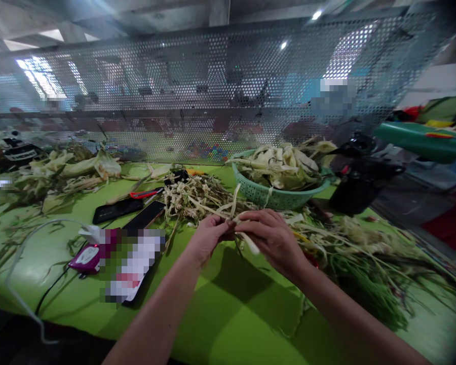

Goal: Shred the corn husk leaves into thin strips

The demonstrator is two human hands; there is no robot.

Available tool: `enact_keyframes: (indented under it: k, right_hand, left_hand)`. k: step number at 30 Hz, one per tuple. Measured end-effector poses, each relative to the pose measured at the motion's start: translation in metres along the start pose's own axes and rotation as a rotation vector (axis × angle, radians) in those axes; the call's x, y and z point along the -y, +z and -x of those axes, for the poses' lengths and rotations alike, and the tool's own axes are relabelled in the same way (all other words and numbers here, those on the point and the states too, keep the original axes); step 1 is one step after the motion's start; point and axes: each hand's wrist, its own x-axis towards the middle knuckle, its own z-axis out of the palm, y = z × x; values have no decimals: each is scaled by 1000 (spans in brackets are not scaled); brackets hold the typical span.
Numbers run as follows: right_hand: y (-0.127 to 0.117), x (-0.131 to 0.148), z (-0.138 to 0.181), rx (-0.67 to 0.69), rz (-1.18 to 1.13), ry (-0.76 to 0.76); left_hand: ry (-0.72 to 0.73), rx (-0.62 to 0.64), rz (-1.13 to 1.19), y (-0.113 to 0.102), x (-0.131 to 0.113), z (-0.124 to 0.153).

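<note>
My left hand (208, 237) and my right hand (274, 238) meet over the green table (235, 309), both closed on a pale strip of corn husk (247, 239) that runs between them and sticks out below my right fingers. Just beyond my hands lies a heap of pale dried husk strips (193, 197). A teal plastic basket (277, 195) filled with husks stands behind my right hand.
Two dark phones (117, 210) and a red-handled tool (146, 193) lie left of the heap. A pink device (86, 257) with a cable sits nearer me. Corn cobs in husk (79, 167) lie far left, green stalks (365, 274) at right. A perforated metal screen (213, 86) backs the table.
</note>
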Motion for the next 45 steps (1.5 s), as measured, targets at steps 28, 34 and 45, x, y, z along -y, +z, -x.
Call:
enact_keyframes:
  k: [28,34,45]
  right_hand:
    - [18,3,4,-199,-890,770]
    - [13,6,3,-186,-552,426]
    - [17,-3,3,-82,-688,660]
  left_hand:
    - [169,47,-274,10,3,4]
    - [209,24,-496,4,10,1]
    - [454,43,-957,7,7,6]
